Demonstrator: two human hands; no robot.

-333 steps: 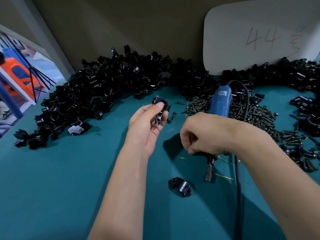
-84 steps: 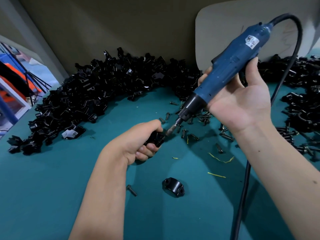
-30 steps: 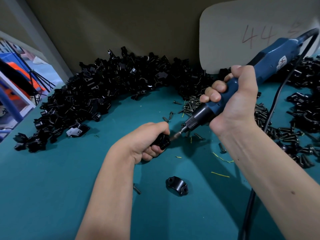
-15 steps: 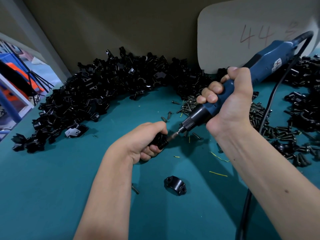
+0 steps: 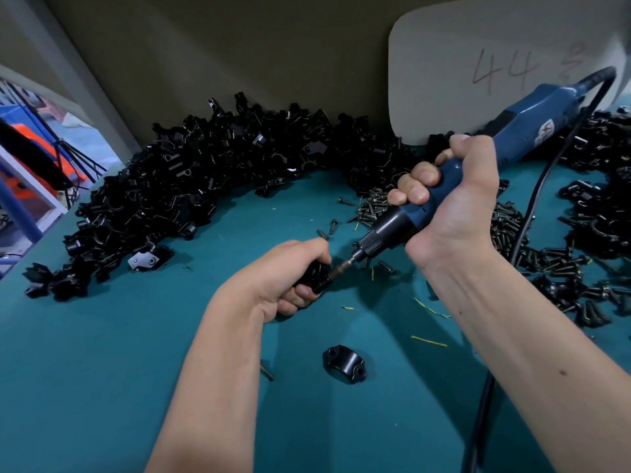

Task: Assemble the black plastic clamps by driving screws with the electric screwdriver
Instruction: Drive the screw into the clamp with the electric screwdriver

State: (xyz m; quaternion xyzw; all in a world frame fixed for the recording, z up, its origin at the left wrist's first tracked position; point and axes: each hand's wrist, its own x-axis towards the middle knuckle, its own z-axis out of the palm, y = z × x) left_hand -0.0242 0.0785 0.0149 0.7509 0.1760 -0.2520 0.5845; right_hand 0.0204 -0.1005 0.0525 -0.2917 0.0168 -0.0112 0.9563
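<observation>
Black plastic fills our left hand (image 5: 286, 268): its grip is curled tight round one clamp (image 5: 316, 279), held just above the teal desk (image 5: 85, 370). Our right hand (image 5: 447, 206) wraps fully round the blue barrel of the electric screwdriver (image 5: 454, 192), which slants down from the upper right of that grip. The steel bit (image 5: 343, 266) meets the clamp's face right at the left grip's thumb side; the screw itself is hidden between bit and plastic.

We judge that a screw is being driven. Next, we would need the tool kept in line with the hole and the clamp held firm against twisting, then the bit drawn back once the screw seats.

Below the left grip lies a loose clamp half (image 5: 345, 365), a glossy arched saddle with two round holes, and a single screw (image 5: 268, 372) beside our forearm. Beyond the grips, dark slim screws (image 5: 374, 206) lie heaped, and a ridge of hard, angular black clamp parts (image 5: 191, 192) curves along the back. A smooth rubbery cord (image 5: 532, 206) trails off the tool.
</observation>
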